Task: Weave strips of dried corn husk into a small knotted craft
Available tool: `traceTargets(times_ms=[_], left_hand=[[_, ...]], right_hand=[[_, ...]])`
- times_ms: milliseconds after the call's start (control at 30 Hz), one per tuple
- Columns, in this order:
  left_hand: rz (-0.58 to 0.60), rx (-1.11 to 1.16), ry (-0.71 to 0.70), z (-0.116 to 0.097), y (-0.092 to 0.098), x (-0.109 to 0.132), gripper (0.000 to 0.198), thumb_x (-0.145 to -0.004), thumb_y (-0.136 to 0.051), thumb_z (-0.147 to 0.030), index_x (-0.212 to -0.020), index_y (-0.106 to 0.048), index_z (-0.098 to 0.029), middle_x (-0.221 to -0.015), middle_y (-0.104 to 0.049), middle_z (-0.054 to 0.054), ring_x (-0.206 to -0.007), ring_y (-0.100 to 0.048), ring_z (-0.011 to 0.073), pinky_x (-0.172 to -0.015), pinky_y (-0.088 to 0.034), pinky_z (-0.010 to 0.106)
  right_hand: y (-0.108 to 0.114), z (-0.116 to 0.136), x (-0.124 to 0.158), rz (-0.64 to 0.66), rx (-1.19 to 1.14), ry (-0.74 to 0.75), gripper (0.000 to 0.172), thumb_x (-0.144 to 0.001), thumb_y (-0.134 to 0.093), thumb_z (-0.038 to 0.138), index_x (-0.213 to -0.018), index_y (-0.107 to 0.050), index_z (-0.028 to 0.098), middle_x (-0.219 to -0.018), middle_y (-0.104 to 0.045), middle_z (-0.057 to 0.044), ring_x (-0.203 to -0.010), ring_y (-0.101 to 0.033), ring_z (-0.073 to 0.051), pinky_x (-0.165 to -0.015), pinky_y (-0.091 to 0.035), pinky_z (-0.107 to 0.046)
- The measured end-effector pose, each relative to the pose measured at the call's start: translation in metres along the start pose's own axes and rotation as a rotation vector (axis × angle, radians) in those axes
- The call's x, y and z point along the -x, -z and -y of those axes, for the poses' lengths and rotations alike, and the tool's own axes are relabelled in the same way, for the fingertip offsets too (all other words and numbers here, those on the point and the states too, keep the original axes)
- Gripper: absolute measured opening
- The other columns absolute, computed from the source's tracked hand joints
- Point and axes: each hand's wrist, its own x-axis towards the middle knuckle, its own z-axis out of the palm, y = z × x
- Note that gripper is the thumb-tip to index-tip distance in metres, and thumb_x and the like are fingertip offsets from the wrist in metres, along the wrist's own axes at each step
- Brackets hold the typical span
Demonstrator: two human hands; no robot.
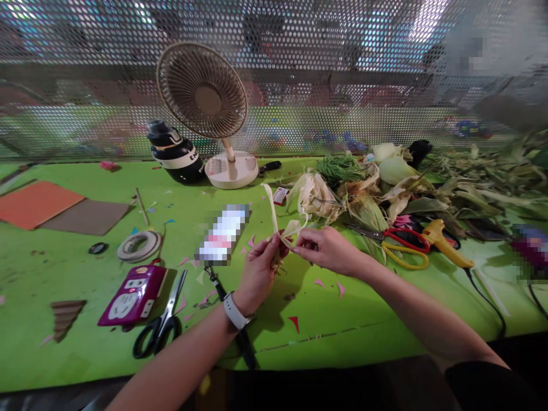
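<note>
Pale strips of corn husk (273, 210) rise and fan out from between my two hands, above the green table. My left hand (262, 264), with a light watch band at the wrist, pinches the husk strips at their gathered base. Opposite it, my right hand (323, 249) has its fingertips closed on a strip end at the right side. Part of the bundle is covered by my left fingers. Just behind the hands lie a dried husk bunch (319, 197) and a small red-and-white box (280, 196).
Red-yellow scissors (406, 246) and a yellow glue gun (445, 242) lie at right, before a husk pile (479, 177). At left are black scissors (160, 325), a purple power strip (135, 294) and a tape roll (139, 245). A fan (231, 168) and bottle (177, 154) stand behind.
</note>
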Motion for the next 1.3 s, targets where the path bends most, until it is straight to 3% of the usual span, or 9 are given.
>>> traceTargets(times_ms=[167, 333, 500, 633, 967, 1300], left_hand=[[0.015, -0.022, -0.034, 0.001, 0.001, -0.001, 0.025, -0.055, -0.084, -0.030, -0.076, -0.074, -0.019, -0.080, -0.075, 0.001, -0.071, -0.068, 0.0123, -0.069, -0.055, 0.023], [0.042, -0.093, -0.067, 0.000, 0.000, 0.001, 0.023, -0.060, -0.081, -0.028, -0.079, -0.075, -0.018, -0.077, -0.075, 0.003, -0.068, -0.067, 0.0114, -0.063, -0.052, 0.020], [0.119, -0.188, 0.007, 0.001, 0.001, 0.004, 0.024, -0.062, -0.081, -0.031, -0.080, -0.075, -0.017, -0.074, -0.075, 0.005, -0.066, -0.068, 0.0123, -0.063, -0.051, 0.021], [0.135, -0.193, 0.036, 0.001, 0.000, 0.005, 0.024, -0.060, -0.082, -0.032, -0.077, -0.076, -0.017, -0.074, -0.075, 0.005, -0.064, -0.068, 0.0123, -0.064, -0.052, 0.022], [0.137, -0.243, -0.032, 0.003, 0.003, 0.003, 0.020, -0.063, -0.080, -0.032, -0.077, -0.076, -0.019, -0.071, -0.074, 0.003, -0.063, -0.066, 0.0097, -0.060, -0.049, 0.019], [0.116, -0.238, -0.099, 0.003, 0.006, 0.003, 0.021, -0.067, -0.077, -0.031, -0.084, -0.075, -0.020, -0.075, -0.073, 0.003, -0.067, -0.066, 0.0108, -0.058, -0.047, 0.018]], right_hand=[[0.000, 0.001, 0.001, 0.015, -0.001, -0.012, 0.015, -0.087, -0.056, 0.026, -0.079, -0.063, 0.015, -0.063, -0.061, 0.002, -0.053, -0.050, -0.007, -0.053, -0.031, -0.020], [0.007, 0.000, 0.003, -0.031, 0.078, -0.063, 0.026, -0.085, -0.059, 0.042, -0.083, -0.066, 0.017, -0.065, -0.062, 0.001, -0.055, -0.050, -0.009, -0.054, -0.031, -0.022], [0.019, -0.008, 0.001, -0.140, 0.090, 0.012, 0.022, -0.087, -0.057, 0.034, -0.077, -0.066, 0.017, -0.076, -0.064, -0.003, -0.070, -0.056, -0.013, -0.064, -0.036, -0.024], [0.021, -0.014, -0.002, -0.172, 0.033, 0.014, 0.020, -0.087, -0.056, 0.033, -0.076, -0.062, 0.016, -0.077, -0.062, -0.003, -0.072, -0.056, -0.014, -0.067, -0.038, -0.025], [0.017, -0.010, -0.003, -0.067, -0.156, -0.148, 0.023, -0.092, -0.046, 0.034, -0.078, -0.052, 0.017, -0.070, -0.064, -0.001, -0.063, -0.058, -0.012, -0.060, -0.039, -0.023], [0.016, -0.005, -0.001, -0.009, -0.226, -0.207, 0.019, -0.086, -0.049, 0.030, -0.074, -0.053, 0.017, -0.063, -0.061, 0.001, -0.055, -0.057, -0.010, -0.054, -0.038, -0.021]])
